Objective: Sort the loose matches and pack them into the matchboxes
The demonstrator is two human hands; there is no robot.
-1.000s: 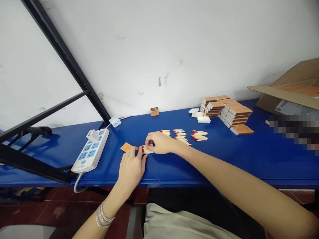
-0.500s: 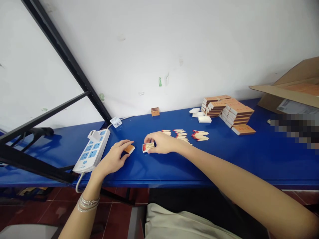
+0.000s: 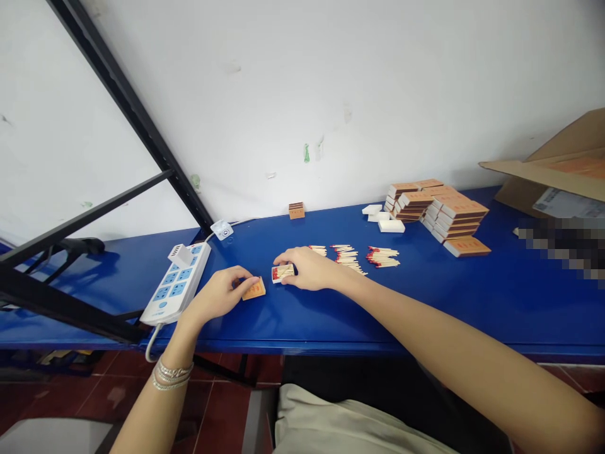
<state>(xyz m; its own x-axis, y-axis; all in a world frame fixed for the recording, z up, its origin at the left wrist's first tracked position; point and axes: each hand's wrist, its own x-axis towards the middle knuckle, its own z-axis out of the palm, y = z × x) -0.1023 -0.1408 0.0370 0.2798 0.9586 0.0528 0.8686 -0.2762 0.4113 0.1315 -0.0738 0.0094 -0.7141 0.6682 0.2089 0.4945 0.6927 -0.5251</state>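
- Blue table (image 3: 425, 302) ran along a white wall in front of you.
- Your left hand (image 3: 221, 295) lay near the table's front edge, its grip pinching the left end of a flat orange cardboard matchbox sleeve (image 3: 255, 289).
- Your right hand (image 3: 309, 268) sat just beside it, its grip closed on a small white tray of red-tipped matches (image 3: 282, 272) resting on the table.
- Sleeve and tray lay near each other, not touching.
- Loose red-tipped matches (image 3: 350, 257) lay in small heaps just behind your right hand.
- Stacked orange matchboxes (image 3: 444, 211) stood farther right by the wall.
- Left of your left hand lay a white and blue power strip (image 3: 178, 285).
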